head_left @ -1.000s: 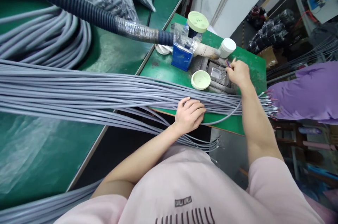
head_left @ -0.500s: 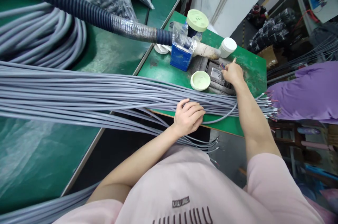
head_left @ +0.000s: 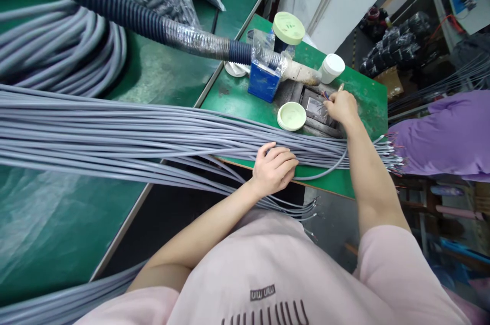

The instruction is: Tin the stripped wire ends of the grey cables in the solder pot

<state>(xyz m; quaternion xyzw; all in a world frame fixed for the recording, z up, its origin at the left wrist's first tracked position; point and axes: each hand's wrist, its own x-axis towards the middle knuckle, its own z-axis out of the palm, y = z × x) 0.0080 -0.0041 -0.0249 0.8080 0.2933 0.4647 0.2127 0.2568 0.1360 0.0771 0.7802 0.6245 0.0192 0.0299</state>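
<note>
In the head view, your left hand [head_left: 273,167] rests on a long bundle of smooth grey round cables [head_left: 153,131], its fingers bent and close together. Whether they grip any cable beneath, you cannot tell from here. The bundle runs across the green tabletop [head_left: 233,98], passing under your right forearm, with bared ends beyond it.

Your right hand [head_left: 343,106] has its fingertips pressed together, pinching a tuft of thin coloured wires [head_left: 325,96], which stick out over the dark metal block with a shiny silver rectangle [head_left: 316,106] in its top.

Near the block, you have a shallow pale-green round dish [head_left: 291,116], a white round plastic jar [head_left: 332,68] and a worn blue box [head_left: 263,82]. A ribbed dark-blue hose [head_left: 115,6] passes above the box to a dirty whitish nozzle [head_left: 300,72].

On your pale-pink shirt [head_left: 229,264], a small dark rectangular print [head_left: 262,292] appears upside down; its letters look like "min min", though not surely, above dark upright strokes. The pale-green round lid [head_left: 289,28] behind the box carries green marks too small for you to read.
</note>
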